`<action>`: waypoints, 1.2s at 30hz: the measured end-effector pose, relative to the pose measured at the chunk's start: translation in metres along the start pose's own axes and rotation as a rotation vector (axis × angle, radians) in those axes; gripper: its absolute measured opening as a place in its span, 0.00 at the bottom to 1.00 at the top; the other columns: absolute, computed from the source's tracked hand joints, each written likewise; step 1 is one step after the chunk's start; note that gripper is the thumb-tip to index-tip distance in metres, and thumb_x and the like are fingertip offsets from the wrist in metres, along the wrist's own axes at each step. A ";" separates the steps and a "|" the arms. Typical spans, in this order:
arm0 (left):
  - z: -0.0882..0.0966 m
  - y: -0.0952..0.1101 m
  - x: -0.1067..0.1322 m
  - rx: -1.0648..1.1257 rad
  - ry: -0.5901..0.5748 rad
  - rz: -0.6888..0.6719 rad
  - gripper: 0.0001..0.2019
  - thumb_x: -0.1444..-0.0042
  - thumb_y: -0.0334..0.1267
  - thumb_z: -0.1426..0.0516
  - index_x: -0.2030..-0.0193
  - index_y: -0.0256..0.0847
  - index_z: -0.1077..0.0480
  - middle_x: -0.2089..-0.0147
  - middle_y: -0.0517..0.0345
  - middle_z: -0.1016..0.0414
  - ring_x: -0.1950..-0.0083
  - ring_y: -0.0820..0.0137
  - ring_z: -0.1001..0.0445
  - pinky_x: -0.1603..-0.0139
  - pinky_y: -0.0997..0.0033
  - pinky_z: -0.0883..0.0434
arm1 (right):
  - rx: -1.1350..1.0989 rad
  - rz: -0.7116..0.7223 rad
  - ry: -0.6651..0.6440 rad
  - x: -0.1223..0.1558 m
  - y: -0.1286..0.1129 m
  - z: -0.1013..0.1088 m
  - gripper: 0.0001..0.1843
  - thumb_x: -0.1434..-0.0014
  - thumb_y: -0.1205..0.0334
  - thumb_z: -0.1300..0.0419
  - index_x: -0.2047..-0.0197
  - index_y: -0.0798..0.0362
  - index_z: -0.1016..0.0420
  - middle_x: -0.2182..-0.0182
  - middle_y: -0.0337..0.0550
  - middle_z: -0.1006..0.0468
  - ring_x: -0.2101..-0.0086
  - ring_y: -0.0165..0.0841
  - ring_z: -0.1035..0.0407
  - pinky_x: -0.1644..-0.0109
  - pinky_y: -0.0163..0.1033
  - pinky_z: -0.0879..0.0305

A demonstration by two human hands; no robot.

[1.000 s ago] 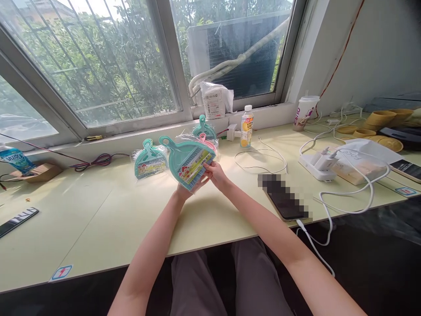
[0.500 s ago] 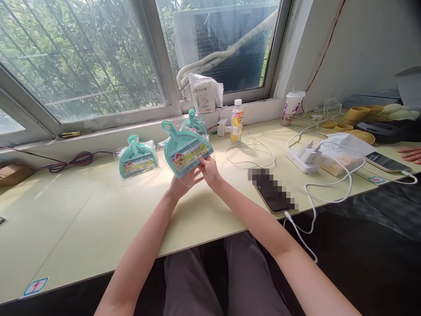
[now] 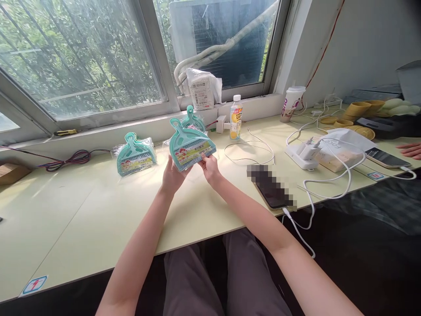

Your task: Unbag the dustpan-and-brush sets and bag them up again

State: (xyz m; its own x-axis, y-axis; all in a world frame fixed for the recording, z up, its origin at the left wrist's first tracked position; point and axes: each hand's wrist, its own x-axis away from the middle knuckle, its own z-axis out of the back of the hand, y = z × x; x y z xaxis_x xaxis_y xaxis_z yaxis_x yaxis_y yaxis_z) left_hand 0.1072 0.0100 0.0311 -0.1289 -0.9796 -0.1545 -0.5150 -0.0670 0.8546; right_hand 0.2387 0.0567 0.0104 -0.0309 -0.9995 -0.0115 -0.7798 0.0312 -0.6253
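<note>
Both my hands hold a teal mini dustpan-and-brush set (image 3: 190,145) up above the pale yellow desk (image 3: 98,210). My left hand (image 3: 171,177) grips its lower left edge from behind. My right hand (image 3: 209,167) pinches its lower right corner, by the printed label. A second wrapped teal set (image 3: 135,154) lies flat on the desk to the left. Behind the held one, more wrapped sets (image 3: 193,121) lie near the window sill.
A phone (image 3: 271,191) on a white cable lies right of my hands. Further right are a power strip with chargers (image 3: 304,152), a white bag (image 3: 345,147), a drink bottle (image 3: 235,117) and a cup (image 3: 290,103). Another person's hand (image 3: 411,150) rests at the far right edge.
The held dustpan set has tilted and dropped slightly closer to me, and my left hand has shifted to grip it from below. The camera view has drifted left and down.
</note>
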 end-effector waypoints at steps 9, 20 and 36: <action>0.007 0.003 -0.006 -0.143 0.054 0.014 0.21 0.43 0.47 0.44 0.44 0.43 0.31 0.40 0.50 0.29 0.38 0.56 0.32 0.46 0.54 0.28 | 0.031 0.008 -0.057 -0.003 -0.004 0.004 0.12 0.44 0.70 0.41 0.56 0.51 0.29 0.62 0.39 0.20 0.59 0.32 0.25 0.48 0.44 0.26; 0.047 0.001 -0.020 -0.207 0.384 0.073 0.22 0.52 0.30 0.44 0.48 0.34 0.32 0.60 0.48 0.22 0.61 0.61 0.21 0.66 0.63 0.21 | 0.401 -0.282 -0.228 -0.028 -0.010 0.022 0.05 0.40 0.65 0.44 0.65 0.55 0.27 0.73 0.46 0.20 0.67 0.36 0.22 0.53 0.48 0.24; 0.072 0.017 -0.015 -0.165 0.296 0.179 0.20 0.49 0.29 0.43 0.47 0.35 0.30 0.61 0.50 0.22 0.72 0.70 0.24 0.78 0.75 0.26 | 1.114 0.622 -0.395 -0.031 -0.022 0.036 0.05 0.42 0.58 0.39 0.68 0.42 0.21 0.56 0.40 0.21 0.50 0.41 0.33 0.38 0.51 0.45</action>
State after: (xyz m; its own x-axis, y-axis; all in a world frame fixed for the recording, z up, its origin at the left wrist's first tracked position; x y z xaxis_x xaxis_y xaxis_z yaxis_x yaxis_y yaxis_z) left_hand 0.0392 0.0376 0.0120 0.0581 -0.9893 0.1335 -0.3596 0.1040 0.9273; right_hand 0.2795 0.0869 -0.0032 0.1370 -0.7641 -0.6304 0.2267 0.6437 -0.7310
